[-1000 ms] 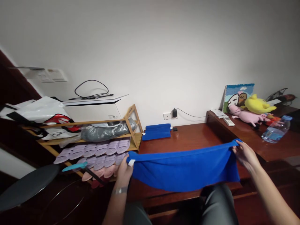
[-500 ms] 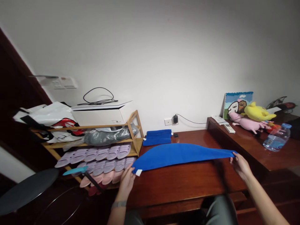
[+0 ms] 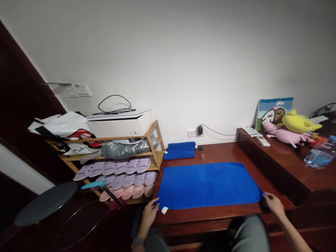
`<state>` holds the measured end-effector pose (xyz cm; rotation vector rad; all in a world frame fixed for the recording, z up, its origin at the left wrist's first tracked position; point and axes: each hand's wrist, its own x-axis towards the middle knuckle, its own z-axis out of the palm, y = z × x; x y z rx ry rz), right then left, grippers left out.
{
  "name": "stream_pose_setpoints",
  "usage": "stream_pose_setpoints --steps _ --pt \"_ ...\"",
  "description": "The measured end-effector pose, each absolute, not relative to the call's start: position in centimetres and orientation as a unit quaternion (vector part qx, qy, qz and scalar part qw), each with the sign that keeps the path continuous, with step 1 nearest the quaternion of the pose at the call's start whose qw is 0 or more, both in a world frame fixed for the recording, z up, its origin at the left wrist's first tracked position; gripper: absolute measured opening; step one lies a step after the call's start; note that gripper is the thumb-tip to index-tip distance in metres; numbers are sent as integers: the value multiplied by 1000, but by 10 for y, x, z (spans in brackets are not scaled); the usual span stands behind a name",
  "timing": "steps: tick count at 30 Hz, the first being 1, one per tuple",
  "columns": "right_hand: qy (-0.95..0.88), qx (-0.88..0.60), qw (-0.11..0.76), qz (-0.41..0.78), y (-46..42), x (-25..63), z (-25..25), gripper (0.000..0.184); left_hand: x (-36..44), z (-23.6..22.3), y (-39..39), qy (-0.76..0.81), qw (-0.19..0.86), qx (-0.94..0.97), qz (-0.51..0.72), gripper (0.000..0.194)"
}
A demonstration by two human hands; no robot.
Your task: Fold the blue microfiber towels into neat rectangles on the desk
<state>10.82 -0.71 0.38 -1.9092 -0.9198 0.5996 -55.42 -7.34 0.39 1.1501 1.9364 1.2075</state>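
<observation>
A blue towel (image 3: 207, 184) lies spread flat on the dark wooden table (image 3: 223, 215), a white tag at its near left corner. My left hand (image 3: 150, 214) pinches that near left corner at the table's front edge. My right hand (image 3: 273, 203) pinches the near right corner. A second blue towel (image 3: 180, 150), folded, sits at the back of the table by the wall.
A wooden shoe rack (image 3: 123, 164) with several slippers stands left, a white box (image 3: 115, 126) on top. A raised wooden shelf (image 3: 288, 164) at right holds plush toys (image 3: 291, 127), a remote and a water bottle (image 3: 320, 154). A dark round stool (image 3: 44, 206) stands lower left.
The towel, held up stretched between both hands, was swung forward and laid flat on the table. Both hands came down to the front edge, still at the corners.
</observation>
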Motion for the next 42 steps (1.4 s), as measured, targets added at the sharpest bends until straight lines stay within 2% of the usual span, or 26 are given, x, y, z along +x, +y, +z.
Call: stream_pose_setpoints --steps 3,5,11,22,27,31,36,40,42 --pt "-368 -794 388 287 -8 121 -3 22 -556 -3 -87 731 272 425 460 45" --pt "-373 -804 373 275 -10 126 -8 20 -555 -6 -98 742 244 426 457 45" --pt "-377 -818 367 233 -23 134 -18 24 -547 -3 -130 781 187 407 436 43" --pt "-404 -818 354 208 -48 141 -50 45 -537 -4 -144 775 123 466 409 37" --pt "-403 -813 373 194 -56 138 -58 46 -538 -11 -151 780 127 457 409 41" --pt "-441 -798 368 180 -62 137 -70 45 -538 -23 -152 776 57 486 399 45" --pt "-543 -771 325 71 -68 137 -79 51 -537 -35 -157 766 -82 532 352 45" --pt "-562 -787 249 -43 -70 127 -69 57 -537 -41 -162 761 -124 539 340 41" --pt "-584 -772 238 -85 -67 112 -61 57 -539 -42 -162 759 -136 536 344 41"
